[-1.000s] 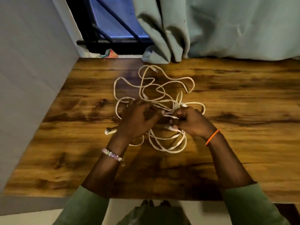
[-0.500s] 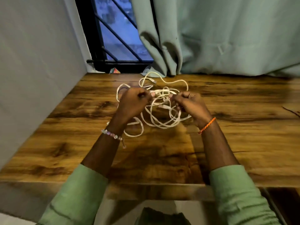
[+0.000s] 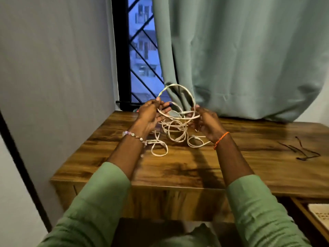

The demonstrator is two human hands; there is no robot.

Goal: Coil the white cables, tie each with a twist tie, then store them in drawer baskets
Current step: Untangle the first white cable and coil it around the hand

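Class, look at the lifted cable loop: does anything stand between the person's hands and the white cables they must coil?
Nothing visible does. Both the left hand and right hand already grip the white cables, raising one loop above the wooden table. The twist ties lie apart, to the right.

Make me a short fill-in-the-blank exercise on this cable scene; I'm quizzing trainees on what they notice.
1. Both hands hold up a ____ of white cable above the table.
2. The dark twist ties lie on the table to the person's ____.
3. The right hand wears an ____ wristband.
4. Behind the left hand hangs a green ____.

Missing words: loop; right; orange; curtain
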